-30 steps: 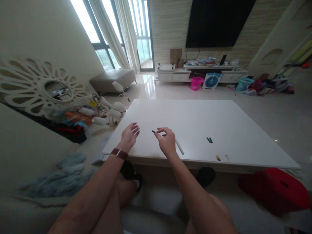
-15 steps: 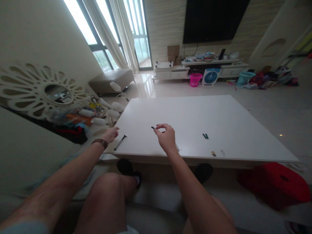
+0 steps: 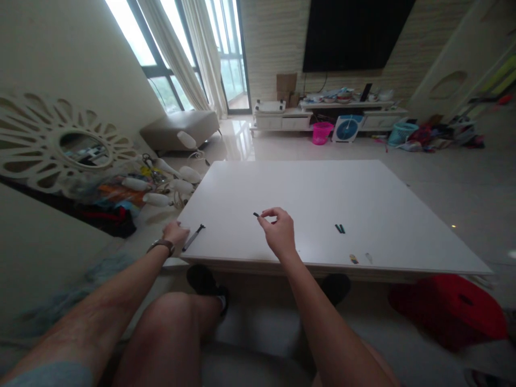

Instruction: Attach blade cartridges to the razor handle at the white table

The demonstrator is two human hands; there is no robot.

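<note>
Between the thumb and fingers of my right hand (image 3: 280, 228), a small dark stick-shaped piece (image 3: 256, 214) is pinched above the white table (image 3: 298, 188). My left hand (image 3: 175, 235) is at the table's left front corner with its fingers curled in; whatever they hold, if anything, is hidden. Just right of it lies a slim grey-handled tool (image 3: 194, 238) with a dark forked end. Two short dark green sticks (image 3: 339, 229) lie side by side to the right of my right hand. Near the front edge are a small yellow and dark piece (image 3: 353, 259) and a clear piece (image 3: 368, 258).
A red stool (image 3: 447, 312) stands by the table's right front corner. White lamp shades on a fixture (image 3: 181, 186) crowd its left side. Beyond are a grey bench (image 3: 181, 129), a pink basket (image 3: 321, 133) and a low TV cabinet (image 3: 296, 122).
My left hand has drawn back toward the table's left front corner, its fingers more curled. My right hand still pinches the dark piece, nearly in place. The view has shifted slightly.
</note>
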